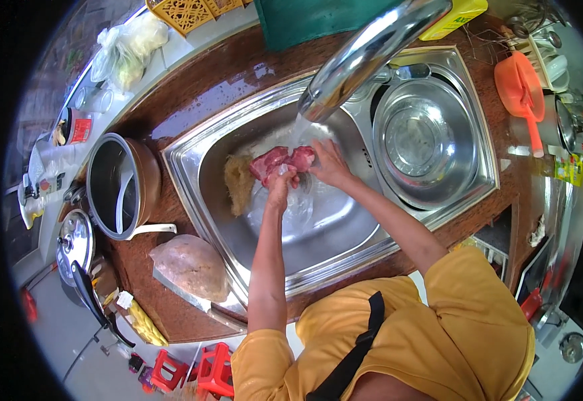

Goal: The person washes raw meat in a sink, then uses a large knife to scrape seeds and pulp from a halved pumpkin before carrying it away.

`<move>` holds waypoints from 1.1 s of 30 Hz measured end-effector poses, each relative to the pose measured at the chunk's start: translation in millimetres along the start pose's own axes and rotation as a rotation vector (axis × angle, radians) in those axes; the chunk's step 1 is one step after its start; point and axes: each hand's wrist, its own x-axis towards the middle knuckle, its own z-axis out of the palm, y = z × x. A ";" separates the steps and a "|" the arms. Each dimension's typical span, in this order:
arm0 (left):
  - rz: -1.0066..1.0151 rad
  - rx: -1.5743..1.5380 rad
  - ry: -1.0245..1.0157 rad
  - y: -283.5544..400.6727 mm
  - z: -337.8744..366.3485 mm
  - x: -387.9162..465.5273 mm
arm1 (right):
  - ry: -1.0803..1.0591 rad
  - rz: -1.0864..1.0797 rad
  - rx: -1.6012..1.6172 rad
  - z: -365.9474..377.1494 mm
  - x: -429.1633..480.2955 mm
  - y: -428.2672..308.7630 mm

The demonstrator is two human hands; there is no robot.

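Raw red meat (pixel 270 161) is held over the basin of a stainless steel sink (pixel 221 228), under water running from a chrome faucet (pixel 351 65). My left hand (pixel 279 184) grips its lower edge, with a small clear plastic-like piece at the fingers. Fingers of my right hand (pixel 330 163) are spread against the meat's right end; whether they grip it cannot be told. A brown fibrous scrubber (pixel 239 184) lies at the basin's left wall. Below the hands, something clear, perhaps a plastic bag (pixel 291 210), lies in the basin.
A metal bowl (pixel 464 185) fills the right-hand sink bowl. Left of the sink are a deep pot (pixel 149 185) with a white spoon, a cleaver (pixel 184 293) beside a pale lump (pixel 191 265), possibly a board, and a pressure cooker lid (pixel 76 240). An orange dipper (pixel 517 85) is right.
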 end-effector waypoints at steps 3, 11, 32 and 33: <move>0.046 0.226 -0.020 -5.8 3.4 -19.5 | 0.151 -0.137 -0.133 -2.5 8.8 -8.6; -0.274 0.542 -0.484 -54.6 29.2 -92.4 | -0.272 -0.117 -0.253 39.5 46.3 -29.8; -0.168 -0.059 0.389 -43.4 -9.9 -60.7 | -0.381 0.216 0.244 64.4 -17.4 0.5; -0.182 -0.085 0.363 -40.5 -11.2 -64.7 | -0.342 0.238 0.305 66.9 -23.7 -1.8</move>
